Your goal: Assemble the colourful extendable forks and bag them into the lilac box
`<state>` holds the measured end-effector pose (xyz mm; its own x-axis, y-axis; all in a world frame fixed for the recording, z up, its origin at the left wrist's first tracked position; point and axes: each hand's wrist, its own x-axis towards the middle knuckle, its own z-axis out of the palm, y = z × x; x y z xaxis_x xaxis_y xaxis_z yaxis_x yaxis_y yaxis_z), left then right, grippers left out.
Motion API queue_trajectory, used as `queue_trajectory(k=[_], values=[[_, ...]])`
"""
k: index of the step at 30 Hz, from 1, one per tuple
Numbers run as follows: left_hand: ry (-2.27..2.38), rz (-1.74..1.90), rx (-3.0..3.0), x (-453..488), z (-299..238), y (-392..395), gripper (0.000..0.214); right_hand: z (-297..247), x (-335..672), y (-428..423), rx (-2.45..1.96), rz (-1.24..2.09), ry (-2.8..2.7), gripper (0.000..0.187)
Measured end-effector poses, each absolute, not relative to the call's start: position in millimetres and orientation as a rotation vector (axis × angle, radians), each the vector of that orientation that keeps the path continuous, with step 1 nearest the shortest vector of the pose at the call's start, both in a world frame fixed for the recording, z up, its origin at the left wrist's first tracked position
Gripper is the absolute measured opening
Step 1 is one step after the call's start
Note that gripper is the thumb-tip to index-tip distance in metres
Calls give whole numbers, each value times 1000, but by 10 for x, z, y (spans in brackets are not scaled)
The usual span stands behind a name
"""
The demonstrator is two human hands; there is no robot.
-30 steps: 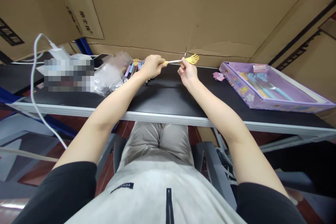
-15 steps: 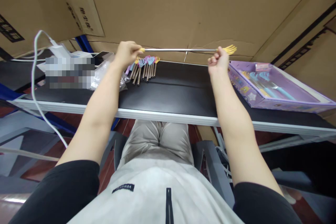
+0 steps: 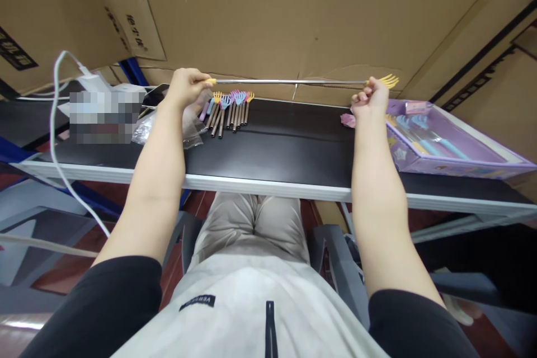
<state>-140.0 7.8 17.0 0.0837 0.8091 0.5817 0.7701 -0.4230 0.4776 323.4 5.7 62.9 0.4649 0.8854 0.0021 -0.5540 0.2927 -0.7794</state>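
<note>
Back scratcher: one, yellow-ended, long metal rod, held up over the worktop. Left hand: fingers clamped on its handle end. Right hand: fingers clamped beside its claw. Shorter scratchers: cluster, worktop's left half. Purple box: worktop's right end.

1 head-worn view, facing forward and down, from above the lap, desk beyond

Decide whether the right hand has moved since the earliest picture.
Yes. Judged against the purple box, the right hand has moved right, now overlapping its left corner in view.
</note>
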Motion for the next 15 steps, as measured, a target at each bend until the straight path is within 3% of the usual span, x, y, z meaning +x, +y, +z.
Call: queue_trajectory(k=[7, 15], values=[[1678, 1256, 2318, -1403, 171, 80, 45, 614, 3243, 28, -799, 984, -438, 43], [1689, 1170, 2336, -1330, 220, 0, 58, 467, 3382, 288, -822, 919, -602, 42]])
